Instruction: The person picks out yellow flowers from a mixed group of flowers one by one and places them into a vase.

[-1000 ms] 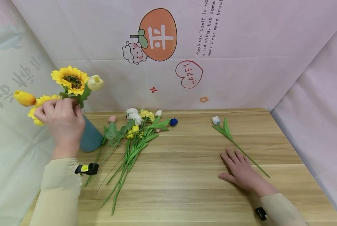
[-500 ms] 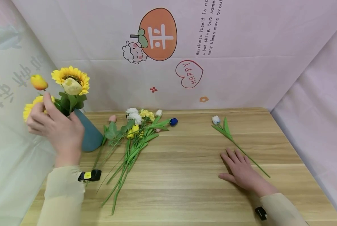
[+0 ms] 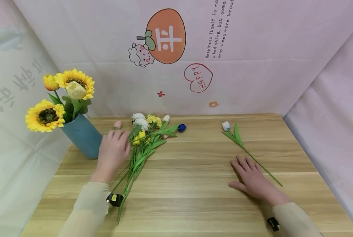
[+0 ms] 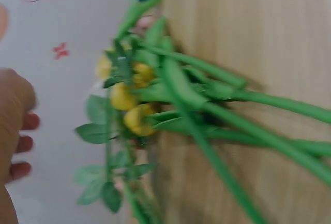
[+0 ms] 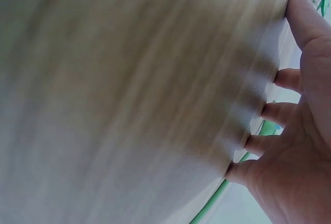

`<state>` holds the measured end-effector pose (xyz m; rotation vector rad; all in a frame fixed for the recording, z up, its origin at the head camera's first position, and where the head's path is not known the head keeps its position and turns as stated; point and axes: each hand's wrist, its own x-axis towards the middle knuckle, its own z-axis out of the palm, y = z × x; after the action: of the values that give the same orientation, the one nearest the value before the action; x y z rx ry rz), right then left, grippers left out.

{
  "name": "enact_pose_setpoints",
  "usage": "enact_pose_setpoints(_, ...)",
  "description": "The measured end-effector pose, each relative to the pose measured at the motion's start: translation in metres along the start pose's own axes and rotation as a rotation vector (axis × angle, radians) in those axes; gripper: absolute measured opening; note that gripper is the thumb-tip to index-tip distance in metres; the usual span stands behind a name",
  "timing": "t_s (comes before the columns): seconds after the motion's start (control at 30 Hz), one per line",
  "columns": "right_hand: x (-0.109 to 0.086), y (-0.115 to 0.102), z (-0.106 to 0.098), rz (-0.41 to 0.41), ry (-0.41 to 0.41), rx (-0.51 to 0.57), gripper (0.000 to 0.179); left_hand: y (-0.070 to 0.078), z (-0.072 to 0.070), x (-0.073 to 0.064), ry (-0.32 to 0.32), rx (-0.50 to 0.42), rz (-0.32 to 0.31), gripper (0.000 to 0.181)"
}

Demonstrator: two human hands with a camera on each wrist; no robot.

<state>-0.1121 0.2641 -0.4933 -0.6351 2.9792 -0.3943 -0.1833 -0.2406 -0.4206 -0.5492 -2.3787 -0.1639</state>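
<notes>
My left hand (image 3: 113, 151) is over the left side of the flower pile, beside a pink tulip (image 3: 118, 124). Its fingers are loosely bent and hold nothing in the left wrist view, apart from the eucalyptus sprig (image 4: 95, 133) and yellow tulips (image 4: 135, 118). A blue vase (image 3: 83, 136) at the left bears two sunflowers (image 3: 46, 116), a yellow-orange tulip (image 3: 50, 82) and a pale yellow tulip (image 3: 76, 90). With fingers spread, my right hand (image 3: 251, 179) rests on the table beside a white-blue tulip (image 3: 226, 126); its fingertips touch the wood in the right wrist view.
The pile also has white blooms (image 3: 140, 121), a yellow bloom (image 3: 154, 121) and a blue tulip (image 3: 181, 128), its green stems (image 3: 132, 177) pointing toward the front. Behind the wooden table (image 3: 194, 184) hangs a printed white cloth (image 3: 253, 75).
My left hand has let go of the yellow-orange tulip, which now stands in the vase, and has moved right and down to the flower pile. The right hand has stayed still.
</notes>
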Motion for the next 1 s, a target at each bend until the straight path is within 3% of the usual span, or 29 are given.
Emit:
enact_pose_setpoints(0.23,0.0,-0.001,0.0,-0.001,0.0,-0.009,0.085,0.003,0.026,-0.011,-0.222,0.084,-0.124,0.028)
enact_pose_setpoints(0.33,0.0,-0.001,-0.001,0.004,-0.001,-0.008,0.085,0.002,0.031,-0.015,-0.285,0.117,-0.155,0.018)
enact_pose_setpoints(0.43,0.0,-0.003,-0.002,0.009,-0.008,0.0,0.085,0.001,0.034,-0.018,-0.28,0.136,-0.141,0.006)
enact_pose_setpoints(0.57,0.0,-0.003,-0.005,0.016,-0.028,0.024,0.085,0.005,0.032,-0.018,-0.191,0.127,-0.104,0.011)
enact_pose_setpoints(0.67,0.002,-0.002,-0.009,0.029,-0.055,0.051,0.084,0.015,0.024,-0.014,-0.184,0.049,-0.121,0.013)
enact_pose_setpoints(0.9,0.008,-0.003,-0.018,0.0,-0.061,0.037,0.075,0.072,0.007,-0.011,-0.416,-0.316,-0.356,0.03)
enact_pose_setpoints(1.0,0.013,-0.008,-0.021,-0.042,-0.045,0.016,0.072,0.096,0.012,-0.02,-0.474,-0.371,-0.33,0.032)
